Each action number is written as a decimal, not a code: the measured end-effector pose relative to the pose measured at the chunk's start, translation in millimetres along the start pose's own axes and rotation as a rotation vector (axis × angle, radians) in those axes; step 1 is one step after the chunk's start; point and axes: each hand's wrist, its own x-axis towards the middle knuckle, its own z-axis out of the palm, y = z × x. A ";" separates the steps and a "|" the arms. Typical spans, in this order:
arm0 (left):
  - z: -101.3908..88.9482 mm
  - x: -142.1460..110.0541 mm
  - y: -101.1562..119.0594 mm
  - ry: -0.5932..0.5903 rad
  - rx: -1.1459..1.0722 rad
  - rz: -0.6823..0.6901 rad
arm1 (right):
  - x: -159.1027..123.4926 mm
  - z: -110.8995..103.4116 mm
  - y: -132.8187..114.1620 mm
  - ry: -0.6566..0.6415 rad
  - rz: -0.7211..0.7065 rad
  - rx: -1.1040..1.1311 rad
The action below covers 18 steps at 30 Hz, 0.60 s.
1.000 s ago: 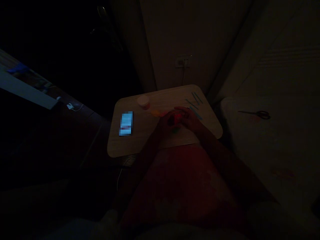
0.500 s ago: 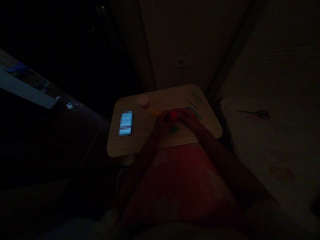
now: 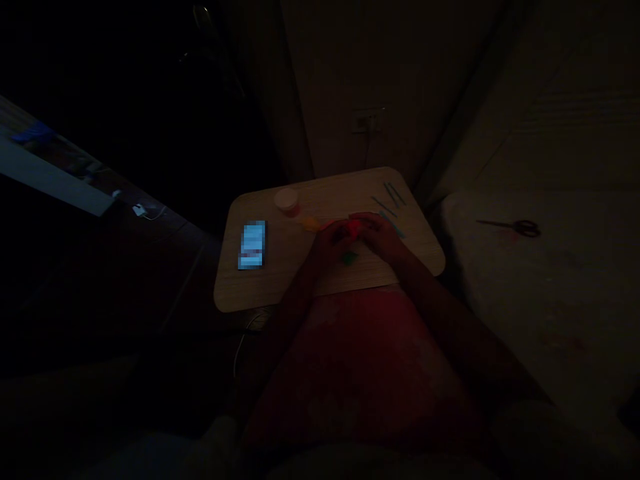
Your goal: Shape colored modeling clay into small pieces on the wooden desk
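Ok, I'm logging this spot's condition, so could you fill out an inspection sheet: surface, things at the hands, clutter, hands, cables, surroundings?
Surface: pale wood-grain table with rounded corners, dimly lit.
Things at the hands: bright red lump between left hand and right hand; small green piece on the table, nearer the wearer; yellow-orange piece just left of the left hand.
Clutter: lit rectangular phone, pale-lidded round tub, thin blue-green strips, all on the table.
Hands: both hold the red lump between them; exact finger contacts too dark to tell.
Cables: thin white cable below the table's near edge; cord hanging from the pale wall socket.
Surroundings: dark-handled scissors on a pale surface to the right.
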 end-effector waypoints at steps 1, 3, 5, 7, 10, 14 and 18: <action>0.4 -0.1 0.9 -0.001 0.013 0.006 | -0.1 0.1 -0.2 -0.001 0.007 0.009; 0.6 -0.4 3.5 -0.016 0.030 0.018 | -0.9 0.7 -1.1 -0.008 0.014 0.012; 0.1 -0.7 6.2 -0.036 0.058 0.025 | -2.0 1.4 -2.7 -0.013 0.016 -0.007; -0.8 -1.0 8.5 -0.045 0.106 0.029 | -3.0 1.5 -4.6 -0.027 0.035 -0.027; -1.7 -1.5 11.0 -0.051 0.157 0.036 | -3.7 1.1 -6.9 -0.064 0.077 -0.038; -1.4 -2.8 14.2 -0.031 0.205 0.026 | -4.4 1.2 -8.3 -0.078 0.077 -0.060; -0.4 -3.7 16.8 0.005 0.215 -0.013 | -6.2 2.8 -9.4 -0.095 0.068 -0.044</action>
